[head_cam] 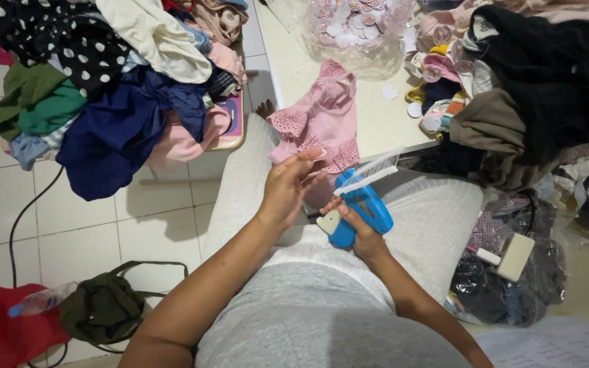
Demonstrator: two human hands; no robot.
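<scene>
Tagging gun (361, 208) sits gripped in right hand (363, 235), beside left hand (289, 187).

Right hand (361, 235) grips a blue tagging gun (363, 204) — left hand (288, 187) pinches a pink garment (318, 126).

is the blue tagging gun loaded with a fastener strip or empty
Loaded: a white comb-like fastener strip sticks out of the top of the blue tagging gun, which the right hand grips.

Blue tagging gun (361, 208); pink frilled garment (318, 126); black white-dotted cloth (59, 34), perhaps navy.
</scene>
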